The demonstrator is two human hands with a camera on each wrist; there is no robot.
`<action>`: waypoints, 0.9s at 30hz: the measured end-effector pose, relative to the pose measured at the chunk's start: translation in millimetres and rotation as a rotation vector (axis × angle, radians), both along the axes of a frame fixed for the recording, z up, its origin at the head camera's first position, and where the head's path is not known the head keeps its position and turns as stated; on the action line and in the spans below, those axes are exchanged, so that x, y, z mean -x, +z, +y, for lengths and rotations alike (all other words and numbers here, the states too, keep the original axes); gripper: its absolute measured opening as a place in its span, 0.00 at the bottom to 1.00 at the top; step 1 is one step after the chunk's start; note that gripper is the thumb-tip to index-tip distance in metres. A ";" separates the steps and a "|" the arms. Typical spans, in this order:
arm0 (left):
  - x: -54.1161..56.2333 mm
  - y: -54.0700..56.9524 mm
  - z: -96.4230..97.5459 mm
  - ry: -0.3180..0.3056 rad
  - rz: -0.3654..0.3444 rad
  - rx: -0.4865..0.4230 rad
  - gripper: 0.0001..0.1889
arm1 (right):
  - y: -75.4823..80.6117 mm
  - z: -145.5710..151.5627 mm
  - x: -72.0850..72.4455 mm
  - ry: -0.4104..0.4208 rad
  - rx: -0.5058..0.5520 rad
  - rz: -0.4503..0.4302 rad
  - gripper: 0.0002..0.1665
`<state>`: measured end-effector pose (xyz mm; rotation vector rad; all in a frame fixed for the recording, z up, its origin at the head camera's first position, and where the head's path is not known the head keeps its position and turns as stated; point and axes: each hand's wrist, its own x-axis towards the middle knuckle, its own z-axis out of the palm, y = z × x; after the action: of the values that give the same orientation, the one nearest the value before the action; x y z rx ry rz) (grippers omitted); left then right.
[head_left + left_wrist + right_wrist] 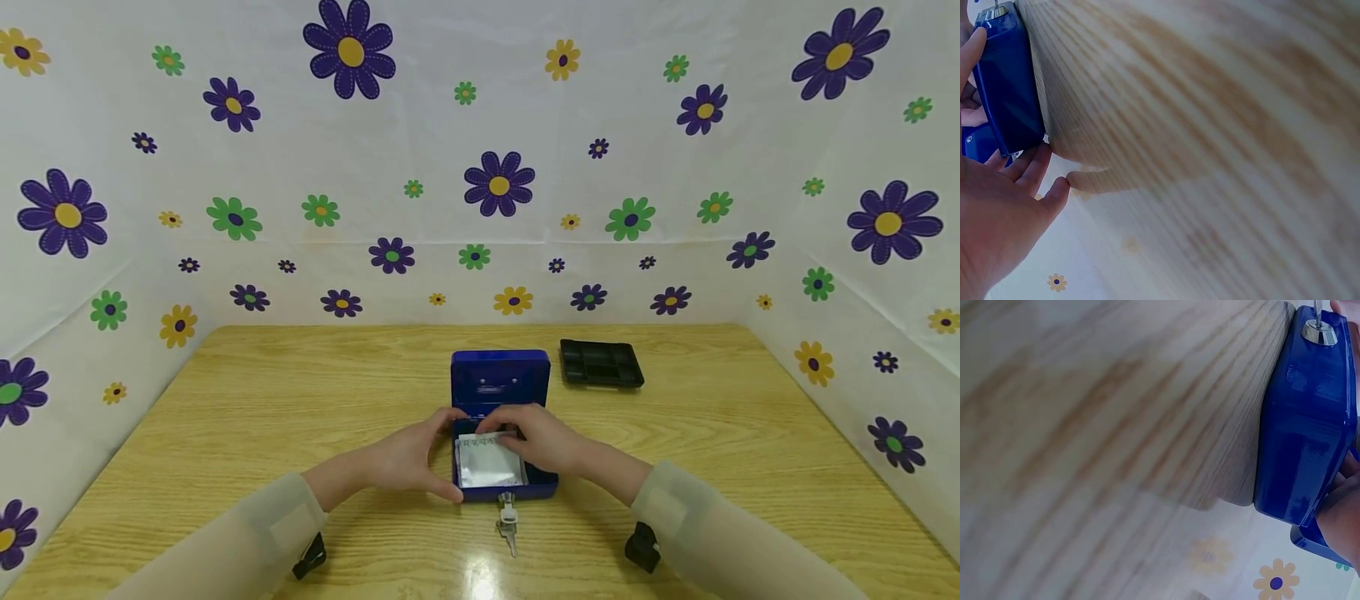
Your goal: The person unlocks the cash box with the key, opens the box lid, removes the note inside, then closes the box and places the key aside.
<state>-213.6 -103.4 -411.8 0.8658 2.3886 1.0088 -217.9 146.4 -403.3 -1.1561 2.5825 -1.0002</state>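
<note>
A blue cash box (504, 493) stands on the table with its lid (500, 371) raised at the back. Inside lies a white notepad (489, 467) with a row of dark marks along its top edge. My left hand (401, 457) holds the box's left side, thumb at the front corner and fingers toward the back. Reaching into the box, my right hand (543, 437) has its curled fingers and thumb on the notepad's upper right part. Keys (508, 527) hang from the front lock (1319, 332). The right fingertips are partly hidden in the right wrist view.
A black compartment tray (602, 364) lies behind and to the right of the box. Flower-patterned white cloth (420, 125) surrounds the wooden table (300, 375) at the back and sides. Dark wrist devices (642, 547) show below both sleeves.
</note>
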 end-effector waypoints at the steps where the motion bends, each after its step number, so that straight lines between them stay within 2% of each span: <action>1: 0.2 0.1 -0.1 0.000 0.001 0.000 0.53 | 0.1 0.2 0.1 0.001 0.005 0.005 0.16; 9: 1.7 -0.2 0.6 0.002 0.005 0.010 0.53 | 3.0 1.9 1.6 0.012 0.032 0.056 0.16; 19: 0.5 -0.7 0.2 0.018 -0.011 0.009 0.54 | 11.4 1.5 4.3 -0.027 0.029 0.044 0.16; 27: 0.1 -0.6 0.3 0.023 -0.001 0.026 0.56 | 26.3 8.9 5.2 -0.067 0.063 0.045 0.15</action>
<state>-213.7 -103.1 -412.5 0.8305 2.4105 0.9845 -223.1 155.2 -377.0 -1.1264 2.6590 -1.0899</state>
